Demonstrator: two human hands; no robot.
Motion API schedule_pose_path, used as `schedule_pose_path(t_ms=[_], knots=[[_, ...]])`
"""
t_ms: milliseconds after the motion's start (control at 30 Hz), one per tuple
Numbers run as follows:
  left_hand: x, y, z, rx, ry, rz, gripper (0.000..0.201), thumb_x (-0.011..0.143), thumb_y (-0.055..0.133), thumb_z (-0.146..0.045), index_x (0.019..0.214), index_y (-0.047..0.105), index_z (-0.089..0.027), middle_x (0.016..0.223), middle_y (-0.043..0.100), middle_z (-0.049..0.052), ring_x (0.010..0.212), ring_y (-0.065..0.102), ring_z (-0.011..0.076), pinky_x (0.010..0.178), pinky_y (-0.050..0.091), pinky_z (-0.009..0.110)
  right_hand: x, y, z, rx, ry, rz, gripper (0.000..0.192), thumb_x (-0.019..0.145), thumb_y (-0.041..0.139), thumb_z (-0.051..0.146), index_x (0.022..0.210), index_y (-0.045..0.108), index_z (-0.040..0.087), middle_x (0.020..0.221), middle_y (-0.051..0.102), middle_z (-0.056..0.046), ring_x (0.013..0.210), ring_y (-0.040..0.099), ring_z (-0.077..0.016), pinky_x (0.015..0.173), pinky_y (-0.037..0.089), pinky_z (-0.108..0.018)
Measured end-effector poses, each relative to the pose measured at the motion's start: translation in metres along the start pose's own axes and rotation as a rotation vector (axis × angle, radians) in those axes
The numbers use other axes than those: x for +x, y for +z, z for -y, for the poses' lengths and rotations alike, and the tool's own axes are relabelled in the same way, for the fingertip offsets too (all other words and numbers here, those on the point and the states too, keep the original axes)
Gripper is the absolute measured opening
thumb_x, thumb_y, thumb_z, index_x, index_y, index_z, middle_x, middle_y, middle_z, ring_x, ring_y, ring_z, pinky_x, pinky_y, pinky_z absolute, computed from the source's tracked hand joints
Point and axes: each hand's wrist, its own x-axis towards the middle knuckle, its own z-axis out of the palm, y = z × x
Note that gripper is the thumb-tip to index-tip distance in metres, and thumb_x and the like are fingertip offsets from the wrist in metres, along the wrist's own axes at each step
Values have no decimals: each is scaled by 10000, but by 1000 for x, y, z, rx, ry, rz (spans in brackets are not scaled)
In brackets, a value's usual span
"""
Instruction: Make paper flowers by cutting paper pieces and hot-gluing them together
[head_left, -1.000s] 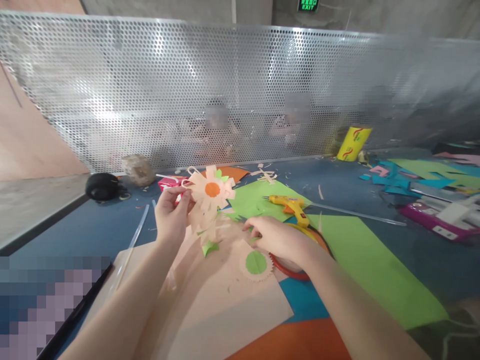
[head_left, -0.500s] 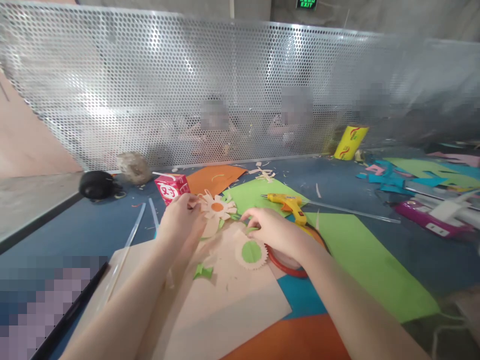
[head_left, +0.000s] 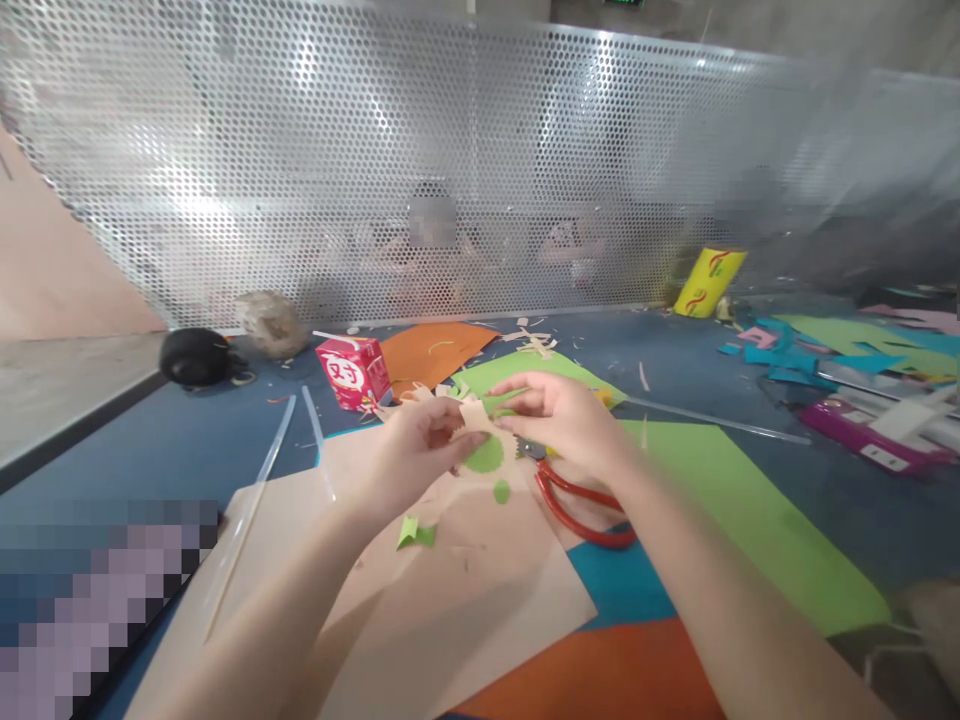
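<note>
Left hand [head_left: 420, 450], right hand [head_left: 562, 420] raised, fingers pinched, close tog.

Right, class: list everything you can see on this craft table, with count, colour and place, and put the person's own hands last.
Fringed paper disc: one, beige with green centre, held in both hands.
Scissors: one, red handles, under the right hand.
Carton: one, red, far left of centre.
Paper sheets: beige in front, green at right, orange at back.
Green scrap: one, on the beige sheet.
Clear sticks: two, left.
Yellow roll: one, by the mesh screen.
Left hand: pinching the disc.
Right hand: pinching the disc.
</note>
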Motion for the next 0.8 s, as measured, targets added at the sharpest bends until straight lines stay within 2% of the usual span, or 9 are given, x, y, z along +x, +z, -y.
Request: schedule_pose_path(t_ms=[67,167,367,567,667,800], knots=[[0,-2,1,-58,-16,-5,158,686,614,-314,690,526,-183,540,440,-47,478,457,89,430,358,199,1,-3,-2,30,21,-3,223,740,597,207,961,574,194,835,696,-34,735,649,-149,602,499,-247],[-1,-5,-1,-85,-29,0,180,715,591,-317,815,530,-180,595,459,-40,510,432,82,452,331,199,1,-5,-5,31,7,-4,236,739,588,165,970,573,208,832,699,-32,755,656,-157,648,515,-272],[-2,-7,-4,-57,-49,-6,217,720,574,-314,885,535,-179,645,458,-35,555,428,89,482,342,209,-4,-4,-6,-116,-75,46,379,754,537,98,1086,510,280,875,694,14,811,635,-137,696,481,-269],[0,-5,0,79,15,57,234,691,594,-320,877,599,-179,815,587,30,691,533,147,589,411,261,-7,-1,-1,-246,-78,89,492,746,525,89,1197,450,269,861,689,14,762,617,-138,718,443,-288],[1,-5,2,123,30,54,234,703,583,-329,884,606,-181,845,602,39,720,545,157,609,419,266,-6,-2,-3,-210,-72,111,578,748,535,111,1275,364,273,876,690,8,767,612,-146,740,436,-305],[-1,-5,2,208,79,-20,208,706,582,-336,849,605,-187,833,601,26,702,540,146,585,413,249,-5,-4,-12,-39,12,138,643,729,581,148,1301,324,290,961,674,-18,769,616,-160,699,457,-305]])
